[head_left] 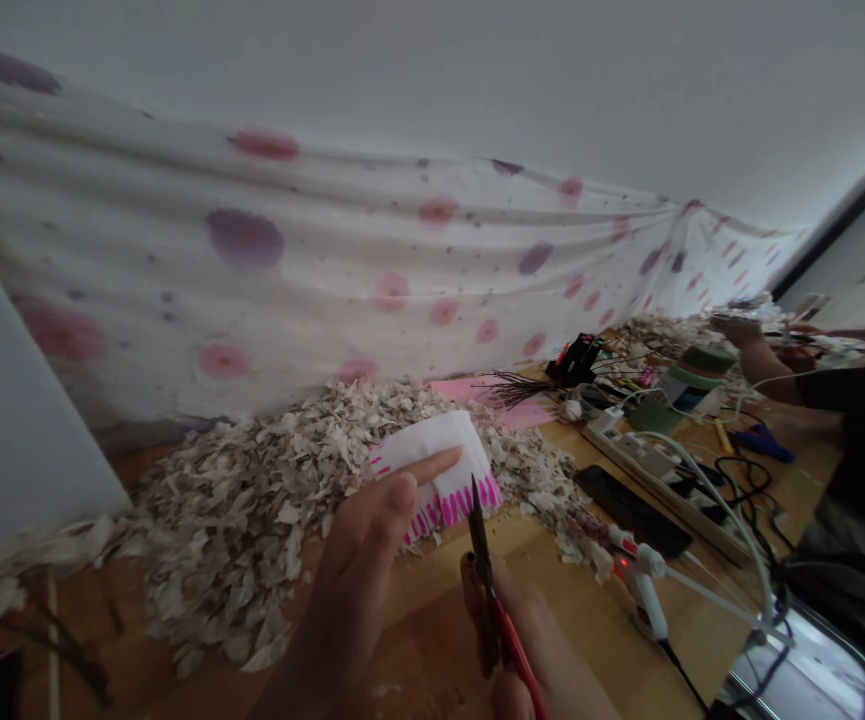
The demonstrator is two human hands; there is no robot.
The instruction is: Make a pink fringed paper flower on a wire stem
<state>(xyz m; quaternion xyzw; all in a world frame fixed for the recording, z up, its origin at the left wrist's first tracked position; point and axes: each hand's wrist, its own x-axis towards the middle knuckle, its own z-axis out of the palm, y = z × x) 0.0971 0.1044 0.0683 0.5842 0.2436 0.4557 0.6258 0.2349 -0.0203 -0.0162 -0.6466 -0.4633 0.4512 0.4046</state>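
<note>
My left hand (372, 540) is closed on a white paper strip (432, 445), its index finger lying across the face. Bright pink strokes run along the paper's lower edge and a few mark its left end. In my right hand (522, 620) is a pair of scissors (483, 550) with red handles and dark blades. The blade tips point up, close to the pink-marked edge; whether they touch it I cannot tell. Behind the paper spreads a large heap of pale, dry, petal-like flakes (237, 520) on the wooden table.
A white hot glue gun (642, 590) with a red light lies at right, near a dark phone (631, 510) and a power strip (672, 490) with tangled cables. Dark thin twigs (514, 388) rest on a pink sheet (462, 393). A co-worker's arm (762, 355) reaches in from the right.
</note>
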